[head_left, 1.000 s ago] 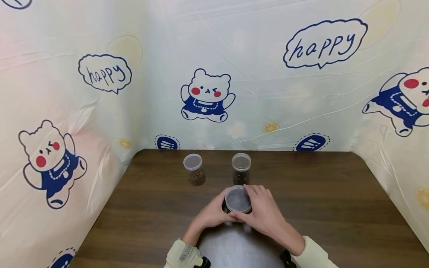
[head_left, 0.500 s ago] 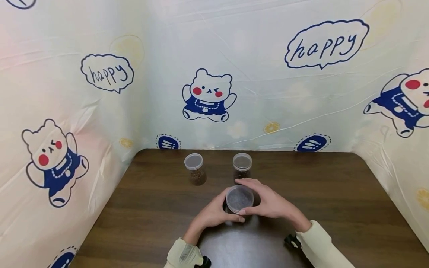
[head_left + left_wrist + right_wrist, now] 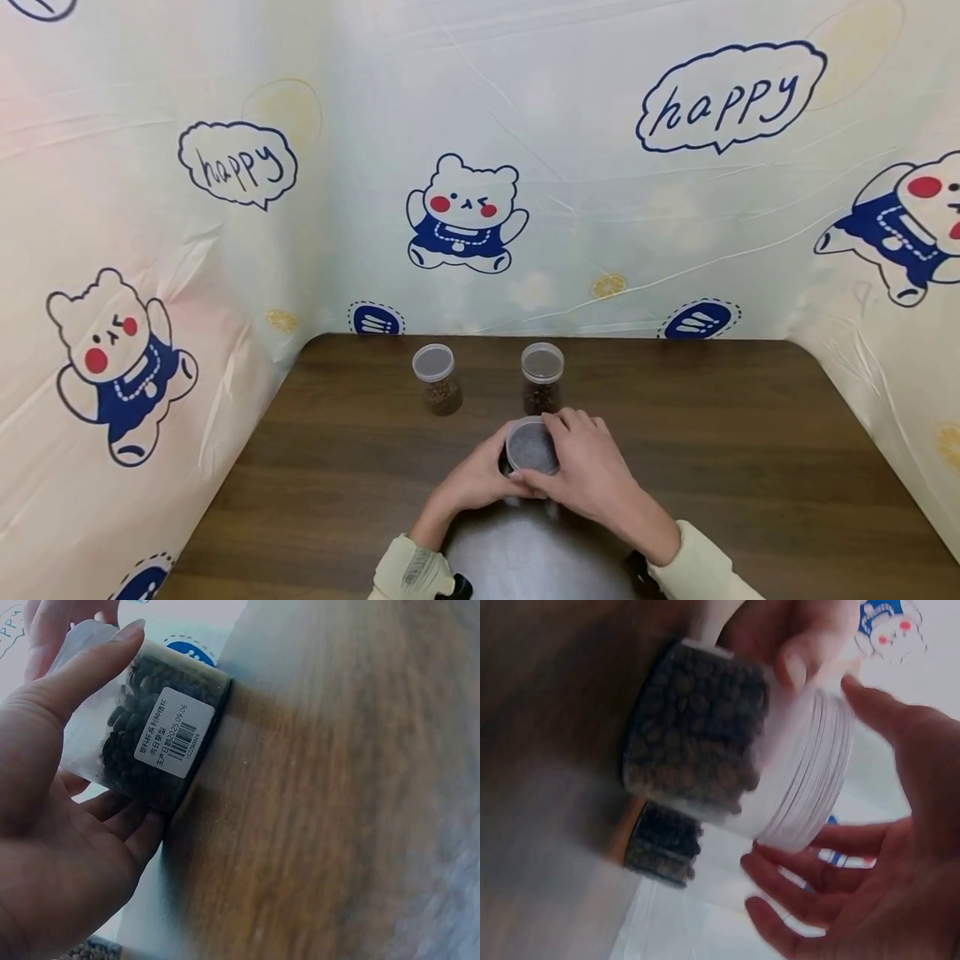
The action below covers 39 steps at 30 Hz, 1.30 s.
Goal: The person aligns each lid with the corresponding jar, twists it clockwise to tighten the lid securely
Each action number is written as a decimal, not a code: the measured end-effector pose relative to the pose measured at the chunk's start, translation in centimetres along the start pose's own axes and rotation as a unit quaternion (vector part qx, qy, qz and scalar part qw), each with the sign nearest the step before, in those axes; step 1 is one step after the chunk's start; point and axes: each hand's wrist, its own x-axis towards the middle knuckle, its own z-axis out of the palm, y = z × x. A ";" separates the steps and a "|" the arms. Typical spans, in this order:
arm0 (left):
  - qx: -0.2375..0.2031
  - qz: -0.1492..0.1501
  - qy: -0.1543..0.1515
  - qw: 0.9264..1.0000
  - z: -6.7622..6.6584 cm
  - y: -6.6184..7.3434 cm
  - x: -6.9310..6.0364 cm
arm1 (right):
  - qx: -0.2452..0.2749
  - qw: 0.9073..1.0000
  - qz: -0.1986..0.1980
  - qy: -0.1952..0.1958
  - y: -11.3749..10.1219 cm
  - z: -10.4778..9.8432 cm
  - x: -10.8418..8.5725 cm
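A clear plastic jar [image 3: 697, 731] partly filled with dark brown beans stands on the table, just in front of me. Its body is in the grip of my left hand [image 3: 476, 477], with the thumb across the near side. A white printed label [image 3: 175, 733] shows on the jar in the left wrist view. My right hand [image 3: 591, 467] holds the ridged, see-through lid [image 3: 531, 447] from the right, fingers on the far side and thumb on the near side. The lid sits on the jar's mouth. In the head view the hands hide most of the jar's body.
Two similar lidded jars stand farther back: one with lighter brown contents [image 3: 441, 393] on the left, one with dark contents [image 3: 542, 393] right behind the held jar. The brown wooden table [image 3: 720, 433] ends at a printed cloth backdrop [image 3: 570, 208].
My right hand spread its fingers and swung round half a second ago, and has now closed on the lid again. The left hand and jar stay nearly in place.
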 end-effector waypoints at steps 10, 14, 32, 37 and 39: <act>0.012 0.004 -0.003 1.000 0.0 -0.1 -0.1 | 0.137 0.988 0.014 -0.063 1.3 -0.8 0.1; 0.015 0.004 0.003 1.000 0.1 -0.1 -0.1 | 0.222 0.968 -0.051 -0.102 3.4 -1.2 0.4; 0.009 -0.005 0.003 1.000 0.0 0.0 -0.2 | 0.145 0.988 -0.004 -0.053 1.4 0.0 0.5; 0.005 -0.003 -0.001 1.000 -0.1 0.0 -0.1 | 0.090 0.995 0.035 -0.026 0.2 0.3 0.1; 0.007 0.000 -0.003 1.000 -0.1 0.0 0.0 | 0.106 0.993 0.028 -0.038 0.4 0.1 0.1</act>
